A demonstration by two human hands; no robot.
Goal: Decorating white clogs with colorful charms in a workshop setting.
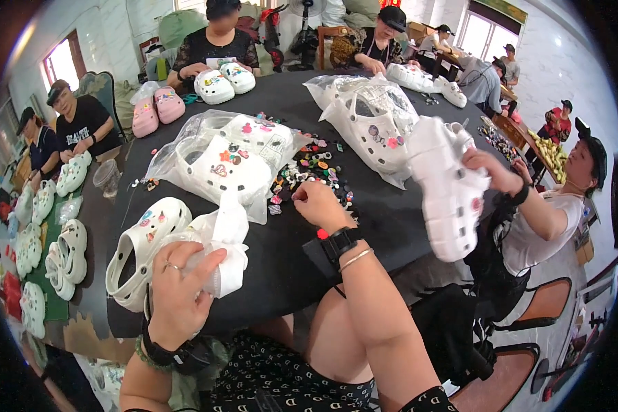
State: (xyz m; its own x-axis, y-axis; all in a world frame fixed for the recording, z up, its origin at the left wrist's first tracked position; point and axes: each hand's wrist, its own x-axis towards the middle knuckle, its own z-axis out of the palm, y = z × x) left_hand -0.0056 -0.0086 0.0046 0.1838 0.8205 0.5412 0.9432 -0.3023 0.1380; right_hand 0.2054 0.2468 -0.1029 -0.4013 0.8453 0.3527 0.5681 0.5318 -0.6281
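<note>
My left hand (180,292) is closed around a crumpled white paper or plastic wrapping (230,254); whether anything is inside it I cannot tell. Just left of that hand a white clog (147,237) with colourful charms rests on the black table. My right hand (321,204) has its fingertips pinched together at the near edge of a heap of small mixed shoe charms (312,168). What the pinch holds, if anything, is hidden. Beyond my hands lies a clear plastic bag (175,154) with white clogs (220,165) bearing charms.
At the right, a co-worker's hand (491,168) holds a white clog (450,199) over the table edge. Another bagged clog (374,137) lies at the middle right. Pink clogs (159,108) sit farther back. Several white clogs (66,254) stand at the left. Chairs (501,374) are lower right.
</note>
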